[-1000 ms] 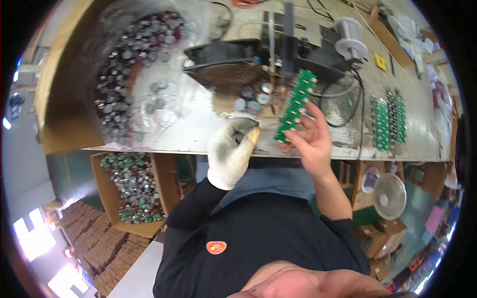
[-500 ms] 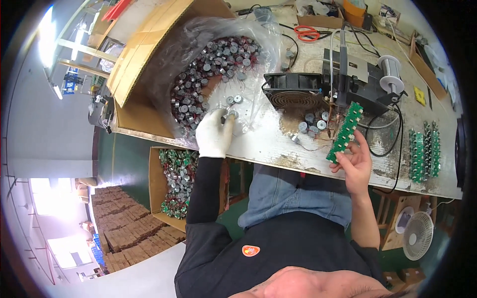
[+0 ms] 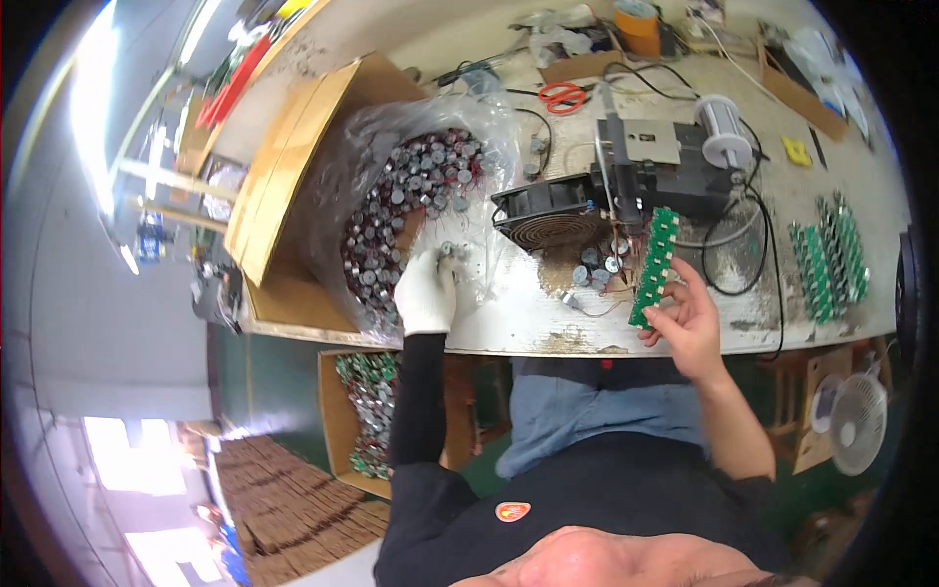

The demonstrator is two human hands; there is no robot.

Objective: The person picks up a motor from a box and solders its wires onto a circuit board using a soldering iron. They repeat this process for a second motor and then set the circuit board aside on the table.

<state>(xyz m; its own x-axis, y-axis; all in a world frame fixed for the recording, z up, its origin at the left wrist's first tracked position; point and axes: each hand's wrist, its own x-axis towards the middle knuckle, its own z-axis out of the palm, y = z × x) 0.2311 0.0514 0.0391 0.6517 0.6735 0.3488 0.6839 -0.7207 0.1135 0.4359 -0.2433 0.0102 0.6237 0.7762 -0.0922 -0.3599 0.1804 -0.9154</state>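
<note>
My right hand [image 3: 686, 319] holds a narrow green circuit board strip [image 3: 655, 269] upright between thumb and fingers, with small pale parts in a row along it. On my left hand [image 3: 427, 295] is a white glove. Its fingers are curled together around a small motor, mostly hidden by the glove. Just beyond the fingertips lie loose small silver motors [image 3: 448, 249]. Left of and beyond that hand, a heap of similar motors with red wires [image 3: 430, 161] sits on clear plastic [image 3: 499, 147] spilling from a tipped cardboard box [image 3: 293, 176].
A black fan [image 3: 550, 215] stands mid-bench beside a soldering stand with a solder wire spool [image 3: 724, 132]. A few motors [image 3: 592, 269] lie before it. More green board strips [image 3: 827, 259] lie at right. Red-handled scissors [image 3: 561, 97] lie behind. Below the bench, a carton [image 3: 330, 421] holds filled boards.
The view has tilted, so the bench sits lower in the picture. My left fingers have curled in around the motor. My right hand still holds the circuit board strip.
</note>
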